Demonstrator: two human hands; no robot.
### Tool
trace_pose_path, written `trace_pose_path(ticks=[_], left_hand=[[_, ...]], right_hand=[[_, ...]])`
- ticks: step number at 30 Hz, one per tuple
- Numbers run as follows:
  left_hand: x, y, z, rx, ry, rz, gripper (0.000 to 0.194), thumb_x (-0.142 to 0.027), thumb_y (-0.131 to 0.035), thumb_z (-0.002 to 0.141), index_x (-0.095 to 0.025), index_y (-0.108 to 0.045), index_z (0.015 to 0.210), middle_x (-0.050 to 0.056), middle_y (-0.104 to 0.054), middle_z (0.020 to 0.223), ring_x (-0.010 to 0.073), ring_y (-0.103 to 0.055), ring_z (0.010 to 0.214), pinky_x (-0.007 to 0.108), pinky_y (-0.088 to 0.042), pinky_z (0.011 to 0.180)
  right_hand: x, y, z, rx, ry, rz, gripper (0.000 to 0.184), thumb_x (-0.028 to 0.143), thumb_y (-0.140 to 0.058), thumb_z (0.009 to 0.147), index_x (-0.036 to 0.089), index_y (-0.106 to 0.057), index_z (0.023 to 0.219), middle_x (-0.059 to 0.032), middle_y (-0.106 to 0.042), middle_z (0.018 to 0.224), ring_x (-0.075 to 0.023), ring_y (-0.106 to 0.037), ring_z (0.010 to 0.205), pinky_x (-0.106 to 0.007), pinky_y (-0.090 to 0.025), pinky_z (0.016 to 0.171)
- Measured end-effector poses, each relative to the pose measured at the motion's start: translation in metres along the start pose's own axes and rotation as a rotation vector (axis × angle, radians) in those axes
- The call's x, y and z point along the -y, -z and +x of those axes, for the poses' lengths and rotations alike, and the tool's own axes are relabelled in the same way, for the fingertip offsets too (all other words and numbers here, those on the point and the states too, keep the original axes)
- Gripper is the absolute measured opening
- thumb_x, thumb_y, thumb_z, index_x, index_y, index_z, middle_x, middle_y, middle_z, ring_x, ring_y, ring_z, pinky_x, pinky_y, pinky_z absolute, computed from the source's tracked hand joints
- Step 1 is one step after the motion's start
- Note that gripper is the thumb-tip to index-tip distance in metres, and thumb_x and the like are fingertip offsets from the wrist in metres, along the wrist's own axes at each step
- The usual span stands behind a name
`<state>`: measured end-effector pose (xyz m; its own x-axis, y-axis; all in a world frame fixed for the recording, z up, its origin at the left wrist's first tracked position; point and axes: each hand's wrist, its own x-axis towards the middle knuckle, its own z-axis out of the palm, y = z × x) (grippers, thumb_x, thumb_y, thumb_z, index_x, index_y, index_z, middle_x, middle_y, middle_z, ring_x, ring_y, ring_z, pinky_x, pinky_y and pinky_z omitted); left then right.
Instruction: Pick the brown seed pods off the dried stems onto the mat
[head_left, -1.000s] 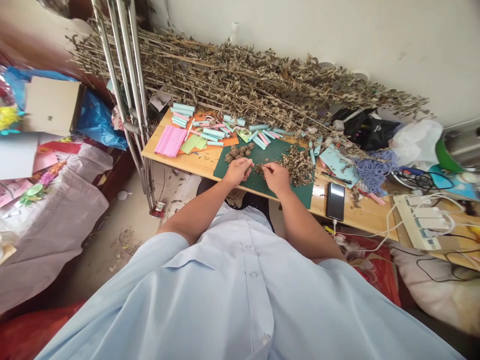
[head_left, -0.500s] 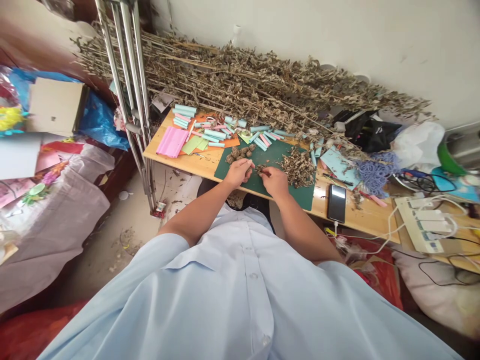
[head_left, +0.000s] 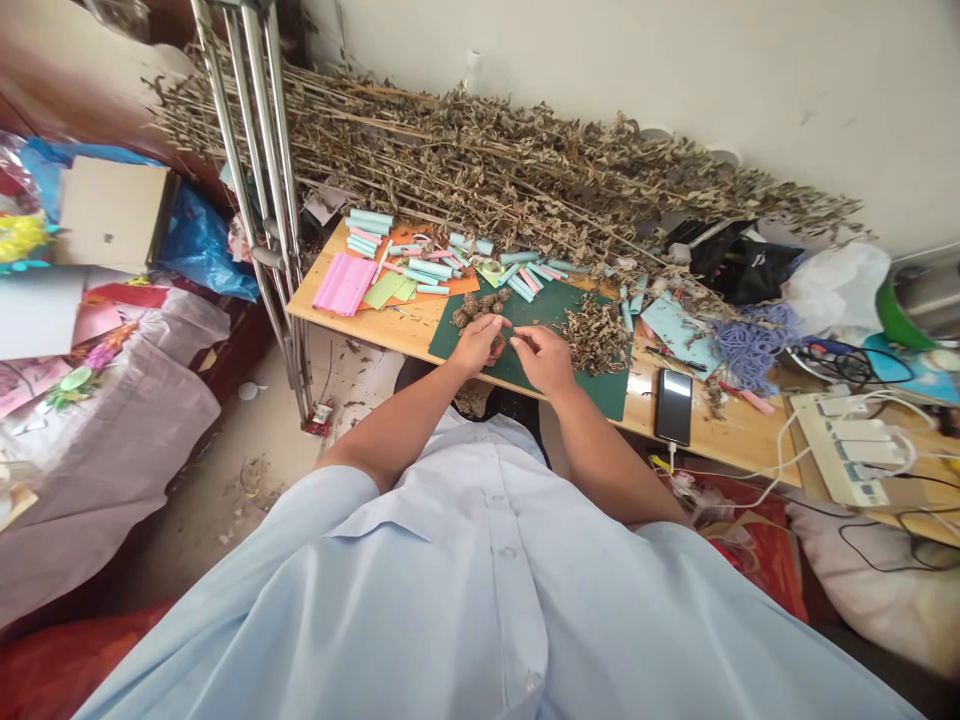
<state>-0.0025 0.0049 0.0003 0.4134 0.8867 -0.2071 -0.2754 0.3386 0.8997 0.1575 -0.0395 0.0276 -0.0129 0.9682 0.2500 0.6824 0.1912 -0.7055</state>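
- Head view, the only one; landmark is the green mat point(head_left: 611, 395) on the wooden table point(head_left: 420, 322).
- Left hand point(head_left: 480, 347): over mat's left half, fingers curled in, thumb toward fingertips. Can't tell from where I stand how tightly it's closed or what it has hold of.
- Right hand point(head_left: 544, 360): just beside it, above mat's middle, thumb and fingertips drawn together; anything between them too small to make out.
- Brown lumps point(head_left: 469, 308): on mat, left part, just beyond left hand.
- Dry leaf pile point(head_left: 598, 338): on mat's right side, near right hand.
- Paper rolls point(head_left: 429, 268): mostly beyond mat's far left; dry stalks point(head_left: 480, 170) farther back.
- Handling, my judgement: leaves look brittle, so pinch lightly, steady with left, work with right fingertips, stay low over mat to catch crumbs.
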Motion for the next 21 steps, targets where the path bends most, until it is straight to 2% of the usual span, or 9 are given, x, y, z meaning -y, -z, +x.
trace_pose_path(ticks=[4, 7, 9, 13, 15, 17, 19, 21], left_hand=[[0.000, 0.000, 0.001, 0.000, 0.004, 0.004, 0.041, -0.061, -0.057, 0.091, -0.022, -0.058, 0.102, -0.006, -0.041, 0.055, 0.0076, -0.028, 0.040, 0.024, -0.020, 0.045], [0.002, -0.001, 0.002, 0.008, 0.004, 0.063, 0.042, -0.062, -0.057, 0.091, -0.022, -0.059, 0.103, -0.006, -0.041, 0.056, 0.0080, -0.029, 0.040, 0.025, -0.022, 0.046], [0.004, -0.001, 0.004, -0.001, -0.019, 0.131, 0.043, -0.062, -0.056, 0.092, -0.021, -0.060, 0.103, -0.005, -0.042, 0.056, 0.0094, -0.034, 0.043, 0.026, -0.027, 0.047], [0.011, 0.002, 0.010, -0.064, -0.175, 0.295, 0.042, -0.058, -0.054, 0.094, -0.017, -0.064, 0.100, 0.001, -0.057, 0.070, 0.0133, -0.052, 0.064, 0.027, -0.042, 0.062], [0.013, 0.003, 0.012, -0.092, -0.257, 0.354, 0.041, -0.054, -0.053, 0.096, -0.015, -0.065, 0.099, 0.005, -0.064, 0.083, 0.0149, -0.057, 0.078, 0.027, -0.045, 0.072], [0.014, 0.005, 0.013, -0.100, -0.295, 0.381, 0.039, -0.050, -0.051, 0.097, -0.014, -0.066, 0.099, 0.006, -0.066, 0.090, 0.0153, -0.058, 0.084, 0.027, -0.046, 0.077], [0.013, 0.005, 0.013, -0.097, -0.291, 0.382, 0.036, -0.046, -0.052, 0.098, -0.014, -0.067, 0.098, 0.005, -0.065, 0.085, 0.0142, -0.057, 0.079, 0.026, -0.046, 0.073], [0.011, 0.004, 0.012, -0.084, -0.250, 0.357, 0.031, -0.043, -0.053, 0.098, -0.015, -0.066, 0.097, 0.002, -0.060, 0.073, 0.0123, -0.054, 0.066, 0.025, -0.043, 0.063]], right_hand=[[0.015, -0.006, 0.000, 0.135, 0.076, -0.075, 0.028, 0.032, -0.065, 0.089, 0.024, -0.073, 0.115, -0.0067, -0.071, 0.110, -0.0192, -0.062, 0.079, -0.034, -0.053, 0.083], [0.023, -0.009, 0.000, 0.126, 0.089, -0.210, 0.017, 0.024, -0.061, 0.089, 0.022, -0.075, 0.097, -0.0076, -0.070, 0.098, -0.0221, -0.063, 0.087, -0.034, -0.050, 0.084], [0.026, -0.011, 0.000, 0.127, 0.102, -0.289, 0.017, 0.022, -0.057, 0.091, 0.021, -0.073, 0.086, -0.0086, -0.070, 0.093, -0.0232, -0.063, 0.090, -0.033, -0.049, 0.084], [0.028, -0.014, -0.001, 0.147, 0.125, -0.405, 0.022, 0.021, -0.051, 0.094, 0.019, -0.070, 0.082, -0.0110, -0.069, 0.090, -0.0234, -0.062, 0.088, -0.033, -0.046, 0.080], [0.027, -0.017, -0.002, 0.144, 0.140, -0.438, 0.022, 0.021, -0.050, 0.094, 0.018, -0.068, 0.082, -0.0117, -0.069, 0.089, -0.0235, -0.061, 0.086, -0.033, -0.045, 0.078], [0.024, -0.020, -0.002, 0.119, 0.161, -0.439, 0.023, 0.020, -0.049, 0.094, 0.018, -0.067, 0.080, -0.0118, -0.069, 0.088, -0.0234, -0.061, 0.085, -0.033, -0.046, 0.078], [0.021, -0.023, -0.003, 0.070, 0.173, -0.399, 0.024, 0.020, -0.048, 0.093, 0.019, -0.066, 0.076, -0.0112, -0.069, 0.085, -0.0228, -0.062, 0.084, -0.033, -0.047, 0.079], [0.019, -0.026, -0.004, 0.002, 0.159, -0.310, 0.025, 0.020, -0.049, 0.092, 0.019, -0.066, 0.074, -0.0098, -0.069, 0.081, -0.0220, -0.063, 0.082, -0.034, -0.048, 0.081]])
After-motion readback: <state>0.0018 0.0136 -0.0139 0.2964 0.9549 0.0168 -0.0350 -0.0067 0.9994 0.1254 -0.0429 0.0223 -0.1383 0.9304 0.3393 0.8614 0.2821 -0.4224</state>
